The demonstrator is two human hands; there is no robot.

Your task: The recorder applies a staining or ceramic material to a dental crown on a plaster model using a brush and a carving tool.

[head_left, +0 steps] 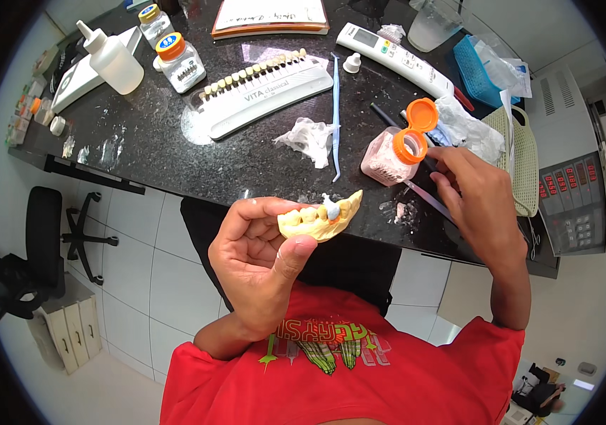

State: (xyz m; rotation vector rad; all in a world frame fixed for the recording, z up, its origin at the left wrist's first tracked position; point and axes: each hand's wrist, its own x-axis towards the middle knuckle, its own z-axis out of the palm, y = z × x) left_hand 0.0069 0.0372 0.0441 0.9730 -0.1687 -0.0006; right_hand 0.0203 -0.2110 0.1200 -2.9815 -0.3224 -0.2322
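Observation:
My left hand (264, 258) holds a pale yellow plaster model of teeth (319, 218) between thumb and fingers, above the front edge of the black counter (175, 163). One tooth on the model carries a white and orange crown. My right hand (477, 195) grips a thin clear-handled brush (427, 198) whose tip reaches into a small open jar of pink powder (388, 157) with an orange flip lid. The jar stands on the counter just left of my right hand.
On the counter lie a white tooth shade guide (264, 88), a blue thin tool (335, 113), crumpled tissue (309, 138), two orange-capped bottles (179, 62), a white squeeze bottle (111, 60), a remote control (395, 57) and a blue basket (477, 71). A black chair (41, 241) stands at the left below.

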